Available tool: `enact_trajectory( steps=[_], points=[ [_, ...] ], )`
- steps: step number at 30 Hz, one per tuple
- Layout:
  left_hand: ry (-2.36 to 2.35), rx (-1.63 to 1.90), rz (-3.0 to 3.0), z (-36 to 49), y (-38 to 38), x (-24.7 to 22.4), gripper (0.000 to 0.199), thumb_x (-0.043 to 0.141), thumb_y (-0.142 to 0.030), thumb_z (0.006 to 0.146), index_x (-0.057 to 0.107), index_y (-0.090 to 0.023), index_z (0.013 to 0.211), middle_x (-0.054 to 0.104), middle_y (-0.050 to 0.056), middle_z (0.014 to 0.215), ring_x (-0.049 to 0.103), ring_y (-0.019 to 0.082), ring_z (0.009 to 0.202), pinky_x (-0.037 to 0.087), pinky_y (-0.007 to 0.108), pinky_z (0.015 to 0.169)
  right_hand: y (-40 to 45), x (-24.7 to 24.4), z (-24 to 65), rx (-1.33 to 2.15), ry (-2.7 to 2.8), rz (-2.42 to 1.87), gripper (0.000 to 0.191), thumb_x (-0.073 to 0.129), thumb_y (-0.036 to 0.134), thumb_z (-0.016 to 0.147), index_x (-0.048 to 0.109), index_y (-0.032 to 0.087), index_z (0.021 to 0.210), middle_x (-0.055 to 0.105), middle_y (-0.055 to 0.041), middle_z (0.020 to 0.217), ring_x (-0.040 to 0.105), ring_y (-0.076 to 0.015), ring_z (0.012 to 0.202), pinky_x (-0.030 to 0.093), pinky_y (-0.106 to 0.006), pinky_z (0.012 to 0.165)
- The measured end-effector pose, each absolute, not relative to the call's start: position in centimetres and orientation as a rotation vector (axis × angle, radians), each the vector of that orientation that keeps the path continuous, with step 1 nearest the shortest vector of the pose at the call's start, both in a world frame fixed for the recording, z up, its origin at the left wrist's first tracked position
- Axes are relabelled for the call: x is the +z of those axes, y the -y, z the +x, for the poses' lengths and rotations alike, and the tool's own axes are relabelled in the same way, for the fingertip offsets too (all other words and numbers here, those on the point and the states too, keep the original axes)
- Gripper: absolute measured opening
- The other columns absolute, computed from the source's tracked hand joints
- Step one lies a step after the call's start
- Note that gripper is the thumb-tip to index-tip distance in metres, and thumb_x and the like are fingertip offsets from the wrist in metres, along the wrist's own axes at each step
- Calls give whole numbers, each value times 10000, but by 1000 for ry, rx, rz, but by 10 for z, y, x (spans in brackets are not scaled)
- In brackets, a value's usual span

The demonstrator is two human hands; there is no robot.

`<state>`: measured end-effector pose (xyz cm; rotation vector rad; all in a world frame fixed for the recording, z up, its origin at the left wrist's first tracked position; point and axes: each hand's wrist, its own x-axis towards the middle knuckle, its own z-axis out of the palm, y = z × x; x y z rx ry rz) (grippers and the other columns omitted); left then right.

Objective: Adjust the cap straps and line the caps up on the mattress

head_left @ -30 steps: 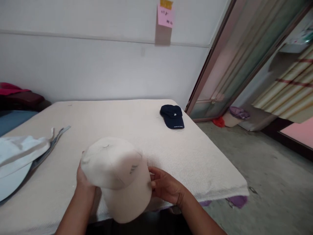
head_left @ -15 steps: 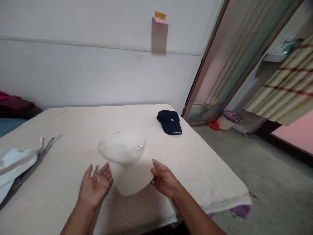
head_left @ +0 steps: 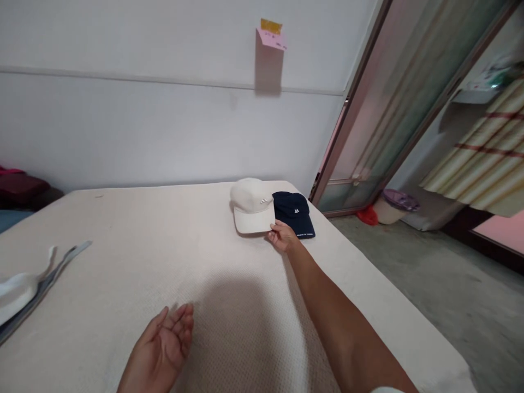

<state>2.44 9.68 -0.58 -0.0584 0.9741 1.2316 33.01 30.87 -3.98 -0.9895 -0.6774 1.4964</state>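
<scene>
My right hand (head_left: 282,236) reaches far forward, its fingers pinching the right corner of the brim of a cream baseball cap (head_left: 251,204). The cap faces me, with a small striped logo on its front. Just to its right lies a navy baseball cap (head_left: 295,214) with white lettering, partly covered by the cream cap and my right hand. Nearer to me, my left hand (head_left: 167,344) is palm up with fingers apart, holding nothing. At the left edge are white and grey hats (head_left: 24,295) with straps, cut off by the frame.
A cream textured cover (head_left: 155,245) spreads over the bed-like surface, against a white wall (head_left: 164,131). A pink note (head_left: 272,39) is taped there. Dark red fabric (head_left: 24,185) sits at the far left. On the floor at right stands a lined bin (head_left: 393,207) beside a red bag (head_left: 367,215).
My right hand has carried the cream cap forward and right, to beside the navy cap. My left hand no longer is near the cap and sits lower in view.
</scene>
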Motion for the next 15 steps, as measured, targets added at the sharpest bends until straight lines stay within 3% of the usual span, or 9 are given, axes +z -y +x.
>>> enact_trajectory(
  steps=[4,15],
  points=[
    [-1029,1236,-62,30,-96,-2,165,419,-93,847,574,-139,875,663,76,762,648,135,568,567,228,506,-318,-56,336,1500,649,-1159,332,525,320,889,522,154,1177,548,-94,1171,575,-211,986,499,-416,811],
    [-1008,1238,-6,25,-89,-7,145,453,-74,855,595,-104,843,655,67,770,635,112,580,524,193,490,-302,-44,336,1330,732,-1467,297,546,282,879,543,135,1137,575,-100,1113,594,-189,926,503,-381,768]
  ],
)
